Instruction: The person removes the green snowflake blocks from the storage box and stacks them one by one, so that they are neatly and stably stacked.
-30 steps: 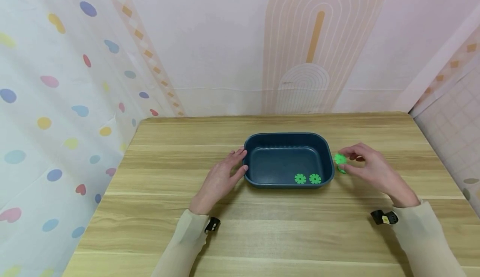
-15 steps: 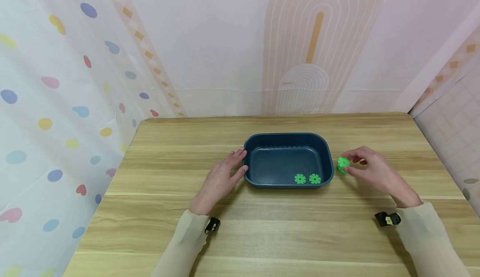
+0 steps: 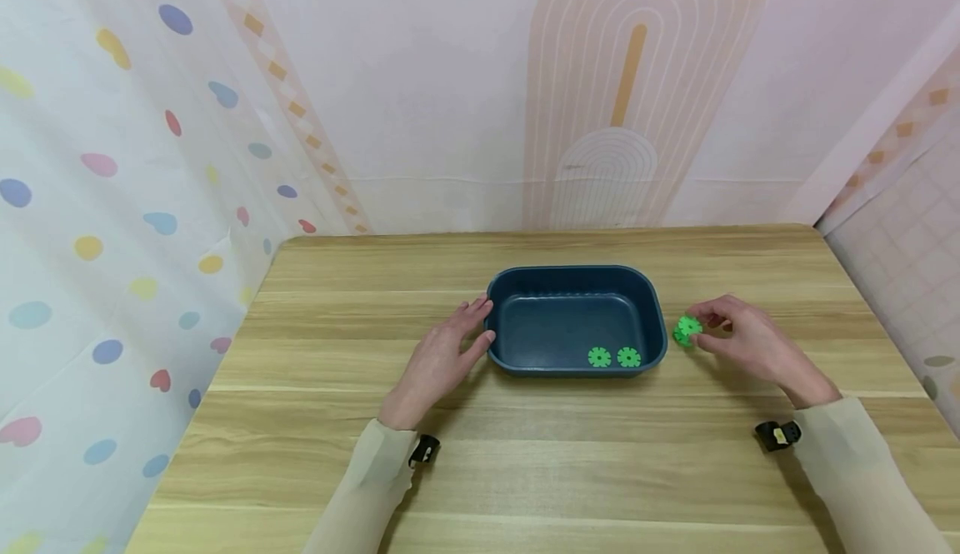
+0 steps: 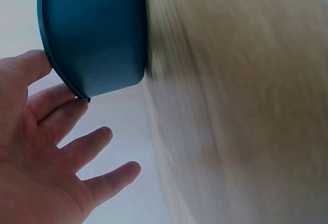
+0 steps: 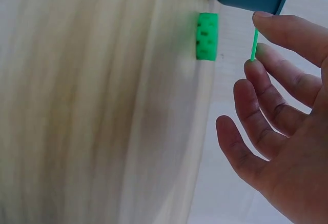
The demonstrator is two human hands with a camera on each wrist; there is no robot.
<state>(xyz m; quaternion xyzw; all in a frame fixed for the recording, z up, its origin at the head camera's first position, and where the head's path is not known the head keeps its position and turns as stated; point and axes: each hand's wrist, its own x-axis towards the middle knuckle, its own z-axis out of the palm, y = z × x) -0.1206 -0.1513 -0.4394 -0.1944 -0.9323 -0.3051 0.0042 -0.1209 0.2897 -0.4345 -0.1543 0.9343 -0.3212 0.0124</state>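
Note:
Between thumb and fingertips, my right hand [image 3: 742, 339] pinches a thin green notched disc [image 3: 688, 326], seen edge-on as a green disc [image 5: 254, 44] in the right wrist view. Just below it, apart from it in that view, a green stack of discs [image 5: 207, 37] stands on the table. A dark blue rectangular basin [image 3: 570, 329] lies to the left of that hand, with two green discs [image 3: 628, 357] flat near its front right. My left hand [image 3: 444, 352] touches the basin's left rim with fairly straight, spread fingers; the left wrist view shows its fingertips [image 4: 77, 106] against the rim.
The wood-grain table [image 3: 540, 454] extends around the basin on all sides. A patterned cloth [image 3: 435, 104] hangs behind the table's back edge and along its left side. Each sleeve has a small black device at the wrist.
My right hand has moved slightly right, away from the basin, with the pinched disc now over the stack. The left hand and the discs in the basin have stayed put.

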